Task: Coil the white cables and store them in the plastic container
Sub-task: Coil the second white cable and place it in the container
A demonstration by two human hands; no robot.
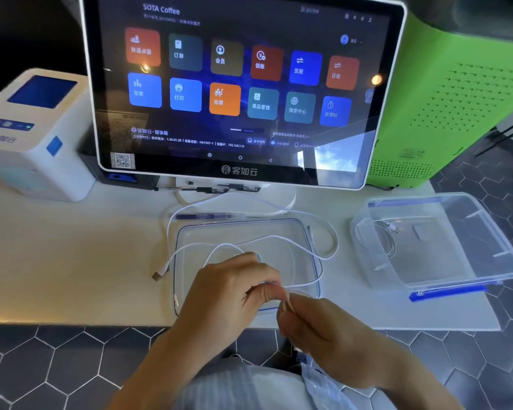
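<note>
Our left hand (231, 287) and our right hand (317, 329) meet just over the near edge of the clear lid (190, 241), and both are pinched shut on the white cable (279, 238). We see the left fingers curled over a small loop of it, thumb pressed against the forefinger, while the right fingertips close on the strand just beside them, at the lid's near right corner.

From our grip the cable runs out over the lid in loose arcs. One loop swings past the lid's right edge onto the worktop (71, 261) and bends back; another strand crosses the lid to its left edge, where a brownish plug (158, 275) lies on the worktop just beside the lid. A further length climbs past the far side of the lid, toward the foot of the screen.

To the right of the lid, well apart from our hands, the plastic container (444, 273) stands open with a blue clasp on its near edge; we make out a coiled cable (388, 235) already lying in its far left corner.

Beyond the lid a dark pen (203, 216) lies on the worktop, and behind it rises the touchscreen terminal (240, 90), lit with coloured tiles. Left of the terminal sits a white printer (36, 134); right of it, a green cabinet (450, 108).
</note>
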